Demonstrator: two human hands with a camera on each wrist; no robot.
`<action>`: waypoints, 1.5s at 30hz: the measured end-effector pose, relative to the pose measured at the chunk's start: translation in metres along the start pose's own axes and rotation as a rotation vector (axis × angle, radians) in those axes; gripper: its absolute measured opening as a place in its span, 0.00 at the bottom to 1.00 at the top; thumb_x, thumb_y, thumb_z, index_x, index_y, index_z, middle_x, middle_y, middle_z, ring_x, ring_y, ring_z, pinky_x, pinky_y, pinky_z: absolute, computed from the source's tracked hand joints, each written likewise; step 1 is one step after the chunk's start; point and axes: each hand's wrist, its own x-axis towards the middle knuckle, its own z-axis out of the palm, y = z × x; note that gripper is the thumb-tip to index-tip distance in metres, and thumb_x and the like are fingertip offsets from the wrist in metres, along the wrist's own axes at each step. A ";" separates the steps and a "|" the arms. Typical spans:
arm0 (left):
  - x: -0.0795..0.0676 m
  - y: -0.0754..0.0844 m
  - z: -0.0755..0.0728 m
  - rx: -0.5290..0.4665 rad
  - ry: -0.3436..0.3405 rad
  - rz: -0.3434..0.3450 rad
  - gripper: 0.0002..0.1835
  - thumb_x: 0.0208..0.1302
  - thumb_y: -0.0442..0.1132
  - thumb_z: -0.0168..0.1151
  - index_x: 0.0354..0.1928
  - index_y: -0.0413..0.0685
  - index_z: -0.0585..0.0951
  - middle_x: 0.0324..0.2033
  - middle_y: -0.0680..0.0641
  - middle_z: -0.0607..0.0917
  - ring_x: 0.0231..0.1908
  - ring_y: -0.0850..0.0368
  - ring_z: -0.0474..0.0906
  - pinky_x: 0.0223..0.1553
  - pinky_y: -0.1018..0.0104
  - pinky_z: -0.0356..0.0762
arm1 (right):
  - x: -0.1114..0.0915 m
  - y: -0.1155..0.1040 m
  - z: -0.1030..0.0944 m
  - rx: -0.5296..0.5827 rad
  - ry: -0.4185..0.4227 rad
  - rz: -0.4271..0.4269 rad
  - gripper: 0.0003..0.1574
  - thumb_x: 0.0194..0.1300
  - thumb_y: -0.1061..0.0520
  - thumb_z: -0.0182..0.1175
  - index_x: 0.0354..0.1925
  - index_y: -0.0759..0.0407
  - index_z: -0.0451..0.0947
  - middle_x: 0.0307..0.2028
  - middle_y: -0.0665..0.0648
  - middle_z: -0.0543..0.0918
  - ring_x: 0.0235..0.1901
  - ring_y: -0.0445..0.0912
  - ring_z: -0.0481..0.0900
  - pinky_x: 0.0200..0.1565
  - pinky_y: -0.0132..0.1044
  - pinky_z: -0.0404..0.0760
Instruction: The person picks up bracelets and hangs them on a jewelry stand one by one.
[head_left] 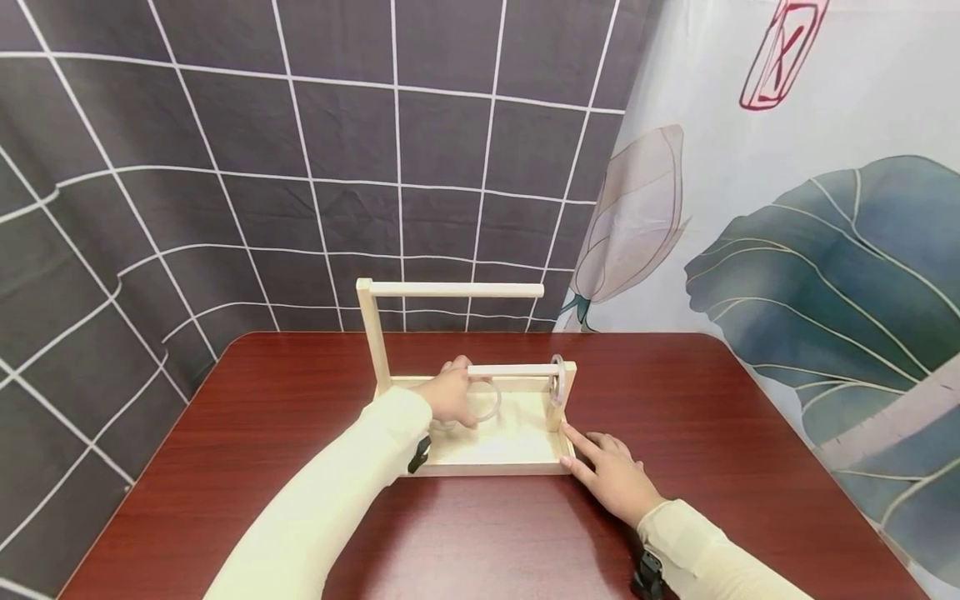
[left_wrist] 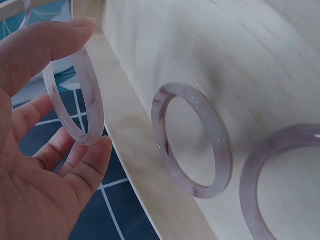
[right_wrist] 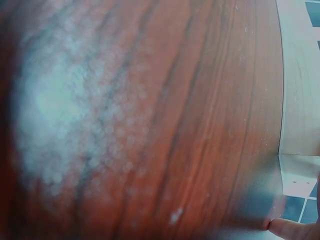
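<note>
A pale translucent bangle (left_wrist: pixel 92 107) is pinched between the thumb and fingertips of my left hand (head_left: pixel 450 395). It stands roughly on edge over the wooden tray stand (head_left: pixel 495 469), below the free end of the lower rod (head_left: pixel 510 370). Two more bangles lie on the tray floor in the left wrist view: one pale with darker streaks (left_wrist: pixel 222 150), one mauve (left_wrist: pixel 250 185). Around the right end of the lower rod hangs another bangle (head_left: pixel 557 379), by the short post. My right hand (head_left: pixel 611 475) rests at the tray's right front corner, fingers extended and touching the wood.
A taller post (head_left: pixel 374 337) rises at the tray's left end and carries a longer upper rod (head_left: pixel 457 290). The stand sits on a reddish-brown table (head_left: pixel 285 433). Behind it hang a dark grid-patterned curtain (head_left: pixel 442 142) and a white cloth with lotus prints (head_left: pixel 705 275).
</note>
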 end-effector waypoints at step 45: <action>-0.038 -0.014 -0.020 -0.160 0.219 0.032 0.39 0.38 0.33 0.76 0.60 0.49 0.75 0.49 0.42 0.69 0.51 0.45 0.62 0.47 0.53 0.73 | -0.002 -0.002 -0.003 0.006 0.000 -0.006 0.38 0.67 0.31 0.50 0.71 0.40 0.62 0.61 0.64 0.70 0.63 0.66 0.63 0.49 0.80 0.57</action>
